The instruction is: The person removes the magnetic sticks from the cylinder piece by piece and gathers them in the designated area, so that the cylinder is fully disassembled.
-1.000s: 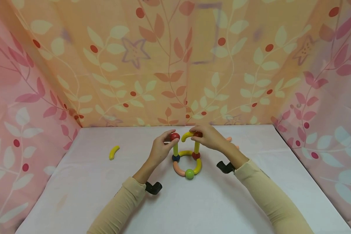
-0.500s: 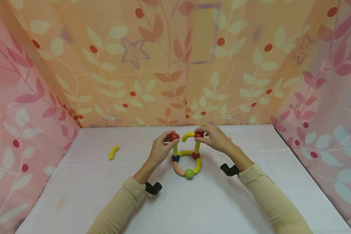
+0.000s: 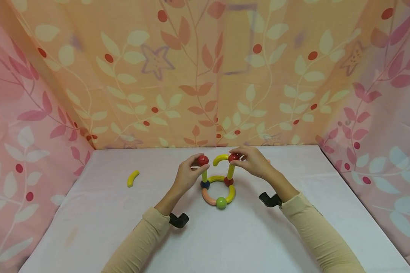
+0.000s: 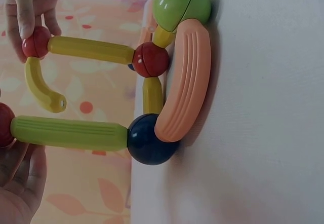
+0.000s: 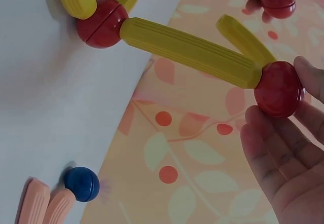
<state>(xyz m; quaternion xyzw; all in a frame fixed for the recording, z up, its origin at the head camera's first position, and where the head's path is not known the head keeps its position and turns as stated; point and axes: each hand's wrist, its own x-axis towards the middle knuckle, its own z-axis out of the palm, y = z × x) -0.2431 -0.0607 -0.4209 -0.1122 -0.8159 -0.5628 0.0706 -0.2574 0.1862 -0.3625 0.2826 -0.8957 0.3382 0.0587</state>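
Red tops both posts of the build (image 3: 218, 178), which stands below the middle of the head view. Each hand pinches one top: left hand (image 3: 187, 172) the left red ball (image 3: 203, 160), right hand (image 3: 253, 162) the right red ball (image 3: 233, 158). Beneath are one green post (image 3: 204, 176) and one yellow post (image 3: 230, 172). The ring has three balls, one blue ball (image 3: 205, 184), one low red ball (image 3: 228, 182), one green ball (image 3: 221, 203), and three curves, one pink (image 3: 208, 198), two yellow (image 3: 231, 195). One top curve (image 3: 220, 158) juts from the right red ball, its other end free. One loose curve (image 3: 133, 178) lies at left. One loose blue ball (image 5: 82, 184) and two pink sticks (image 5: 33, 203) lie at the right wrist view's lower left.
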